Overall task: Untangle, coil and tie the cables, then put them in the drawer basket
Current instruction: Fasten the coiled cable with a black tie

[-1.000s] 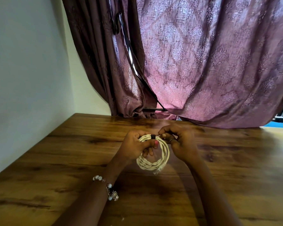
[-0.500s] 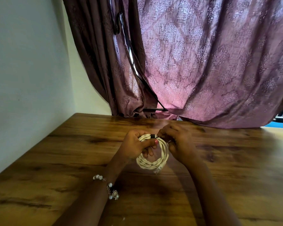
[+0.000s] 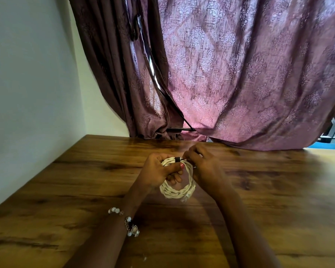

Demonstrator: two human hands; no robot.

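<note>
The cream cable coil (image 3: 177, 182), held above the wooden surface (image 3: 278, 200) near its far edge, is wound. Left hand (image 3: 159, 171) grips it; right hand (image 3: 203, 167) pinches the black tie (image 3: 177, 159). Tying seems underway; no basket shows.

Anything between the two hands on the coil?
Head view: the black tie wrapped round the cream braided cable coil sits between the left hand and the right hand, whose fingers pinch at it.

Upper left arc of cable coil (image 3: 177, 192) hidden inside left hand (image 3: 157, 171) grip. Right hand (image 3: 203, 167) fingertips motion-blurred; tie (image 3: 177, 159) end unresolved. Both forearms cut off by bottom edge.
</note>
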